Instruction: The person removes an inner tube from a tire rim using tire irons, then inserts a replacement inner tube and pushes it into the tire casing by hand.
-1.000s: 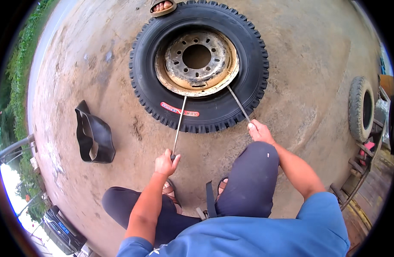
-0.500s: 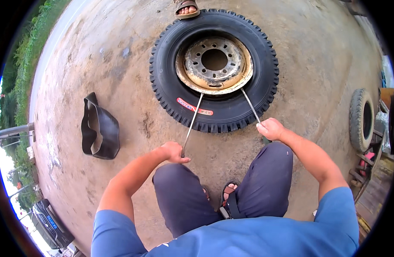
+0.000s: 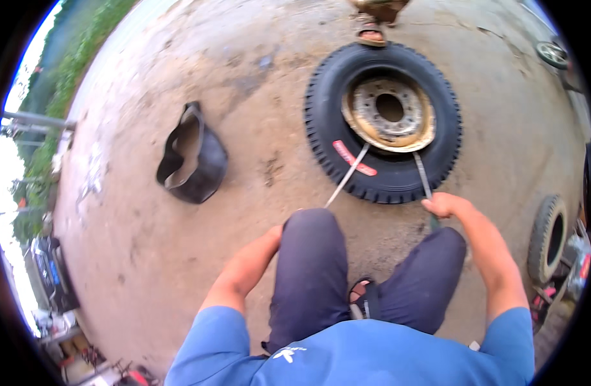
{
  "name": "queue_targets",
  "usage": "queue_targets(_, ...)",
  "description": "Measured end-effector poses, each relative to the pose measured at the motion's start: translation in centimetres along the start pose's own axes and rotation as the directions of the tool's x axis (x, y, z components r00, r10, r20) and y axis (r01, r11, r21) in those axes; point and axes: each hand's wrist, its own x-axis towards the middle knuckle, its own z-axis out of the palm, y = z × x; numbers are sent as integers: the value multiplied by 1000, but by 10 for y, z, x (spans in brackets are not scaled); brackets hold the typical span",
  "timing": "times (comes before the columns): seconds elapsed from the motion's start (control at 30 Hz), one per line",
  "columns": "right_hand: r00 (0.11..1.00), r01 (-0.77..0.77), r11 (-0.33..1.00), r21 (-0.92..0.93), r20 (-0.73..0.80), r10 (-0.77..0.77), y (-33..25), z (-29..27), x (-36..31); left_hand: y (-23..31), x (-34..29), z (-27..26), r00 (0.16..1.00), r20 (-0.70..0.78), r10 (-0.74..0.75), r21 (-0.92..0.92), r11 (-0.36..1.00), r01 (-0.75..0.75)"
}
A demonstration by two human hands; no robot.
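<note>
A black truck tyre (image 3: pixel 321 116) with chunky tread lies flat on the ground ahead of me. A worn, rusty steel wheel rim (image 3: pixel 426 128) sits tilted in its middle. Two metal tyre levers are wedged between rim and tyre at the near side. My right hand (image 3: pixel 442 204) is closed around the right tyre lever (image 3: pixel 423 174), its thumb along the shaft. The left tyre lever (image 3: pixel 348 174) slants down toward me, and its near end is behind my left knee. My left hand (image 3: pixel 276 235) is mostly hidden by that knee, so its fingers do not show.
Another person's sandalled foot (image 3: pixel 371 33) is on the tyre's far edge. A curled black rubber flap (image 3: pixel 209 167) lies to the left. An old tyre (image 3: pixel 546 239) stands at the right, and a small wheel (image 3: pixel 553 54) is at the far right. A parked vehicle (image 3: pixel 51 273) shows at the left.
My view has turned, so tyre and flap appear further right. My left hand has gone behind my left knee. My right hand still grips its lever, and the other person's foot stays on the tyre.
</note>
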Motion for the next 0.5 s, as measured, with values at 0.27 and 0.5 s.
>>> queue_targets(0.27, 958, -180, 971, -159, 194, 209, -20, -38, -21, -2, -2, 13, 950, -296, -96, -395, 918, -30)
queue_targets(0.5, 963, -138, 937, -320, 178, 203, -44, -44, -42, -7, 6, 41, 879, -434, -198, -689, 702, -182)
